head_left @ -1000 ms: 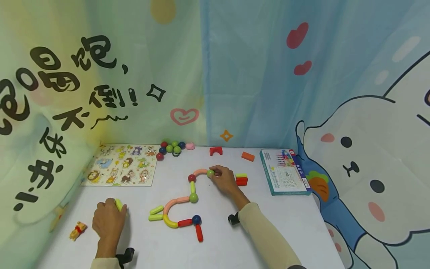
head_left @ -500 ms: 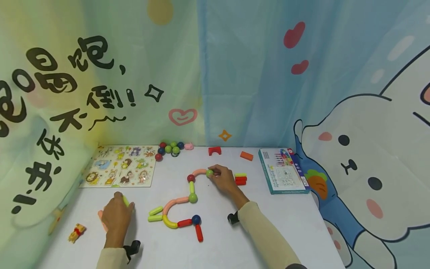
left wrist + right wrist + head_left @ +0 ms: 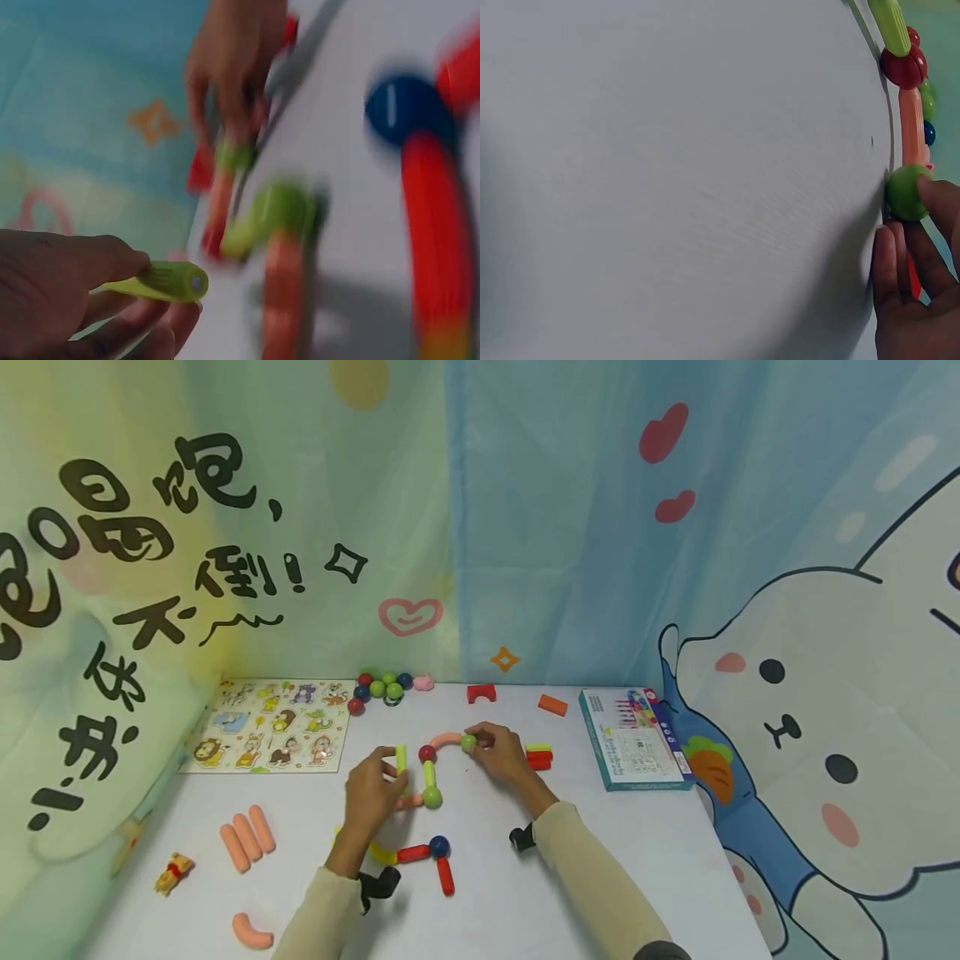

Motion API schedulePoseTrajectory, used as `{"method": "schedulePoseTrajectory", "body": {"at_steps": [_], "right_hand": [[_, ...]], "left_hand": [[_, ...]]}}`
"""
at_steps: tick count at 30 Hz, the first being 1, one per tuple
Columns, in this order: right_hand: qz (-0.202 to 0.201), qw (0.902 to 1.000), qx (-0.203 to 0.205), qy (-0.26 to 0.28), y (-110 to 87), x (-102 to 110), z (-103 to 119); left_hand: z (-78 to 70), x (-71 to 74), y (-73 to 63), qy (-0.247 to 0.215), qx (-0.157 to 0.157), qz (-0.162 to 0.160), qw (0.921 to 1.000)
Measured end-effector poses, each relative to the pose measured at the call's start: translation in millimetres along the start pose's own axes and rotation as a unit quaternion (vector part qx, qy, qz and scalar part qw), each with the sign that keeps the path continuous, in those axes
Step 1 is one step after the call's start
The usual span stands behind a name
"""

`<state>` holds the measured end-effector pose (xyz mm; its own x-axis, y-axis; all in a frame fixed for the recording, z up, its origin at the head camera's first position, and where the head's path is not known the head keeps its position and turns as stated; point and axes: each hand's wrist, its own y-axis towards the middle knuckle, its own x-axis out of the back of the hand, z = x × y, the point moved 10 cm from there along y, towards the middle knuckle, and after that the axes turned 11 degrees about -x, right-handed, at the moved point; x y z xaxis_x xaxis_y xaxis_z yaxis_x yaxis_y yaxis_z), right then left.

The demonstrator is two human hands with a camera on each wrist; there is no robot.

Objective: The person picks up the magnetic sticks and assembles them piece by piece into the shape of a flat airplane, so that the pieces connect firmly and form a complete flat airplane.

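My left hand (image 3: 372, 797) holds a yellow-green magnetic rod (image 3: 401, 758) between thumb and fingers, raised above the toy chain; the rod's metal end shows in the left wrist view. With thumb and fingers, my right hand (image 3: 498, 753) pinches a green ball (image 3: 907, 193) at the chain's far end. From that ball a salmon curved rod (image 3: 447, 739) leads to a dark red ball (image 3: 427, 754). A yellow-green rod (image 3: 429, 773) then joins a second green ball (image 3: 431, 797). Nearer me are a yellow curved rod (image 3: 385, 855), red rods (image 3: 446, 878) and a blue ball (image 3: 438, 847). My left hand partly hides the chain.
Salmon straight rods (image 3: 246, 839) and a curved one (image 3: 251, 932) lie at left, near a small bear figure (image 3: 173, 872). Behind are a sticker sheet (image 3: 270, 727), several balls (image 3: 377, 689), red (image 3: 482, 693) and orange (image 3: 552, 705) blocks, stacked rods (image 3: 538, 758) and a box (image 3: 633, 739).
My left hand has moved right from the left side with the yellow-green rod, uncovering the salmon rods. My right hand stays at the green ball.
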<state>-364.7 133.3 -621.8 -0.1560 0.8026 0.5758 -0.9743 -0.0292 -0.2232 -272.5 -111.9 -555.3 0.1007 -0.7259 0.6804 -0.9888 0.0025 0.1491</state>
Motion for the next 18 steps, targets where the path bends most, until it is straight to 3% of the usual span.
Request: {"method": "schedulePoseTrajectory", "body": {"at_steps": [3, 8, 12, 18], "right_hand": [[0.009, 0.9997, 0.017, -0.013, 2.8, 1.8, 3.9], [0.020, 0.9982, 0.050, -0.025, 5.7, 6.1, 12.9], [0.025, 0.9977, 0.054, -0.032, 7.1, 6.8, 15.8], [0.036, 0.9986, 0.027, -0.029, 9.1, 7.0, 12.2]], "left_hand": [[-25.8, -38.0, 10.1, -0.023, -0.015, 0.015, 0.9995], [-53.9, -84.2, 24.0, 0.001, -0.043, 0.020, 0.9989], [-56.9, -105.1, 31.8, 0.035, -0.028, 0.029, 0.9986], [-51.1, -121.0, 36.4, 0.054, 0.016, 0.068, 0.9961]]}}
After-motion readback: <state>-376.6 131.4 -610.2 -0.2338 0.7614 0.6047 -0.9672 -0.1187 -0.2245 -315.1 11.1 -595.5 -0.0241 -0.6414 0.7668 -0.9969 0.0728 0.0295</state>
